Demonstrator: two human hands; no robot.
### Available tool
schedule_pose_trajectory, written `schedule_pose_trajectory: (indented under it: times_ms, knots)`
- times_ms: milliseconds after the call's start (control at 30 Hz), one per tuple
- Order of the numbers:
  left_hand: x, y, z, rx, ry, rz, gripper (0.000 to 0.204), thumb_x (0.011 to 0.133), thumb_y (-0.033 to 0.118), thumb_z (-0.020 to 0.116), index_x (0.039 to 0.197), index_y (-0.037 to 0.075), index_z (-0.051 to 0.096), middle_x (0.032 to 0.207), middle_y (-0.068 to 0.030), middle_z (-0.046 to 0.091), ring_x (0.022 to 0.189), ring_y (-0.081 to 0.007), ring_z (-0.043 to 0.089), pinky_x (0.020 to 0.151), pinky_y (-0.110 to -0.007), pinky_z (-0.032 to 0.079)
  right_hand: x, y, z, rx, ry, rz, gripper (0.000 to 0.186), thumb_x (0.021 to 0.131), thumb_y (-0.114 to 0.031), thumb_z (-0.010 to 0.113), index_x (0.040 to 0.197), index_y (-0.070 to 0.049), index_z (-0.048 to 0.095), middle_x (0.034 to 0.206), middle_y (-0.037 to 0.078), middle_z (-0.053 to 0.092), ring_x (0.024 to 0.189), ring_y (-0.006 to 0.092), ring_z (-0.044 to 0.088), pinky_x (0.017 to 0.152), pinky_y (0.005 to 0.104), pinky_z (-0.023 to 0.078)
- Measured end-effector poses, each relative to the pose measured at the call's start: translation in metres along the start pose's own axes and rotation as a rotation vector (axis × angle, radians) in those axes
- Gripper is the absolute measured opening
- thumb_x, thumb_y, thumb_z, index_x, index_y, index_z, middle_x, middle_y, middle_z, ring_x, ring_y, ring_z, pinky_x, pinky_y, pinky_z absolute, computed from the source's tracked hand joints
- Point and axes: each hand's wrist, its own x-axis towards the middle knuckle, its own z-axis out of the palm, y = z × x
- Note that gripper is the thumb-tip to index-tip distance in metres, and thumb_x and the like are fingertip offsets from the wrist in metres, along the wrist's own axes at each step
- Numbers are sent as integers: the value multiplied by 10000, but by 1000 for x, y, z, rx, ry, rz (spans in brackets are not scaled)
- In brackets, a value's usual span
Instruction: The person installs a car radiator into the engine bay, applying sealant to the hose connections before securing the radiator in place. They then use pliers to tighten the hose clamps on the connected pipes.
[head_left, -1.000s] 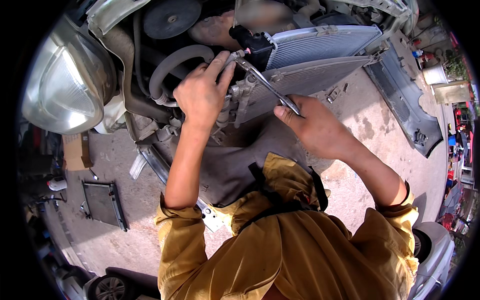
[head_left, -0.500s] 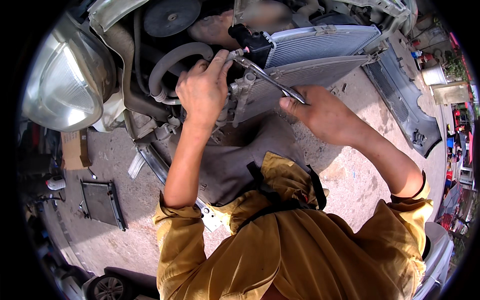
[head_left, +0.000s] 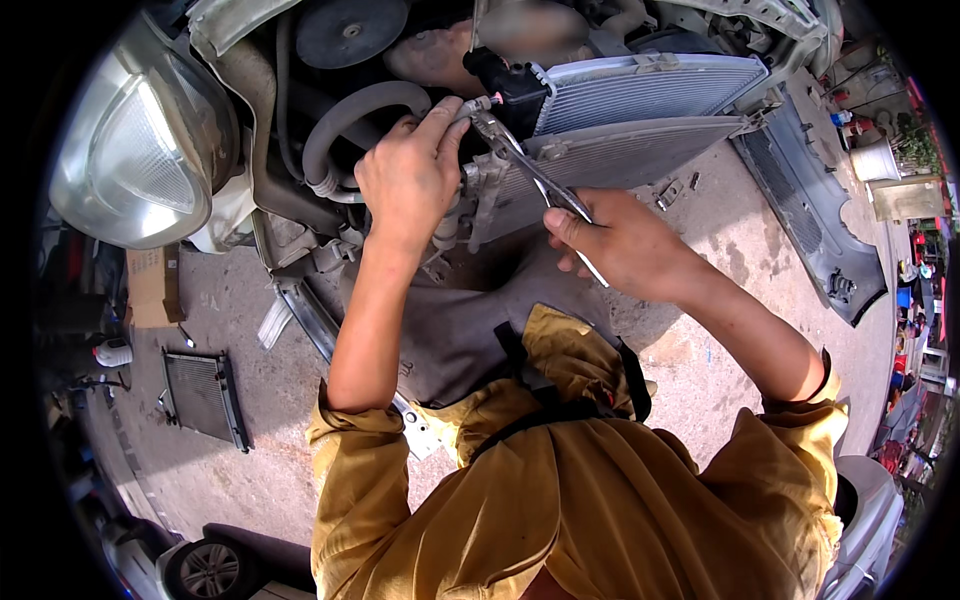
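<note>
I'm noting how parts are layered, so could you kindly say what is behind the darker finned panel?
Behind the darker finned panel, a brighter finned panel shows its upper part; anything lower is covered.

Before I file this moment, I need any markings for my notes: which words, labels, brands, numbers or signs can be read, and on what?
None can be read clearly enough to quote.
Cardboard box: faint marks, too small to read.
Grey trousers: small dark marks, too blurred to read.
Metal tool in the right hand: no readable marking.
</note>
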Motion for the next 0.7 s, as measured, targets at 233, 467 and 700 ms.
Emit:
schedule_pose_trajectory:
  times_ms: [233,467,700]
  knots:
    - [2,4,-3,21,-64,-50,244,880,280,735,1107,197,769,876,-150,732,724,-375,705,613,-458,555,0,9,13,78,18,-42,394,1055,-393,540,1020,-6,596,896,66,649,792,137,646,698,310,546]
    - [1,3,2,27,-34,-55,242,874,277,738,1102,205,773,861,-122,730,711,-360,701,607,-452,550,-1,14,24,-201,288,-273,367,1055,-401,533,972,-46,578,689,26,532,674,110,567,555,312,450]
    - [-5,-4,10,64,71,-10,245,839,265,765,1080,222,782,786,-64,693,634,-320,672,561,-424,533,-6,1,10,11,140,-114,414,1049,-413,545,875,-37,549,658,5,497,513,106,485,491,308,402]
